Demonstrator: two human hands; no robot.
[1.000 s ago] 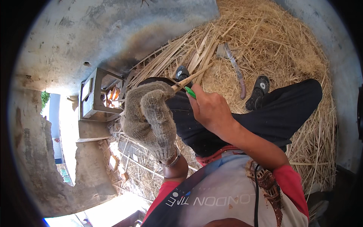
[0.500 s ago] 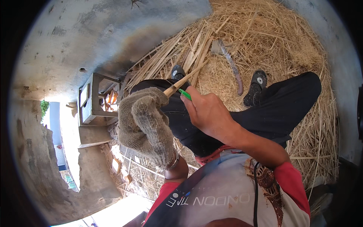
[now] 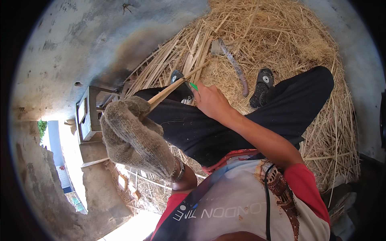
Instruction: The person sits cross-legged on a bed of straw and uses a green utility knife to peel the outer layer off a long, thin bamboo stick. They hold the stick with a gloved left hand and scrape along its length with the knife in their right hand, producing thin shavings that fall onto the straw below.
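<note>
My left hand (image 3: 134,138), in a thick grey-brown knitted glove, is closed around the near end of a pale bamboo strip (image 3: 167,93). The strip slants up and away to the right, over my left leg. My bare right hand (image 3: 214,103) is wrapped around a green-handled knife (image 3: 194,86). Its thin blade meets the strip partway along, though the contact is too small to make out exactly. Most of the knife's handle is hidden by my fingers.
Between my feet lies a tool with a flat blade and long curved handle (image 3: 235,66). Shavings and straw-like strips (image 3: 277,44) cover the floor, with longer split strips (image 3: 193,52) at the far left. A wooden frame box (image 3: 90,120) stands by the left wall (image 3: 80,44).
My gloved left hand has shifted left and slightly down, pulling the strip along. More strip shows between the two hands. My right hand has moved a little left and up, still gripping the knife.
</note>
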